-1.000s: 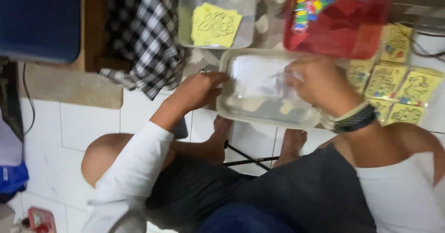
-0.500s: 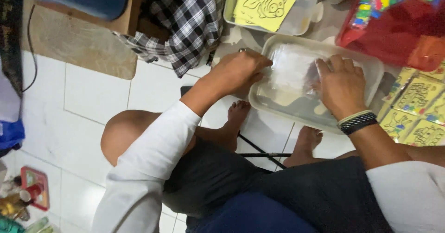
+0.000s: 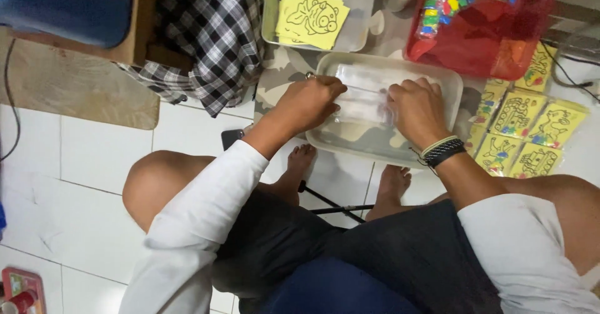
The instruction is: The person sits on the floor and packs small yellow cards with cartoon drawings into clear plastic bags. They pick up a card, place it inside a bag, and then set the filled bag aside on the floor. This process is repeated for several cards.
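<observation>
Head view: the left hand (image 3: 310, 103) and the right hand (image 3: 417, 109) are both closed, fingers pinching opposite ends of a clear plastic sleeve (image 3: 364, 95) stretched between them. The sleeve sits just above the floor of a shallow clear tray (image 3: 453, 92), directly under the fingers. Beyond the fingertips lie a second tray of yellow picture cards (image 3: 312, 17) and a red tray of coloured pots (image 3: 525, 39); outboard of the right hand lie finished coloured cards (image 3: 522, 129). Risk, as a judgement: uneven pull may tear the thin sleeve, or a slipping grip may drop it into the tray
</observation>
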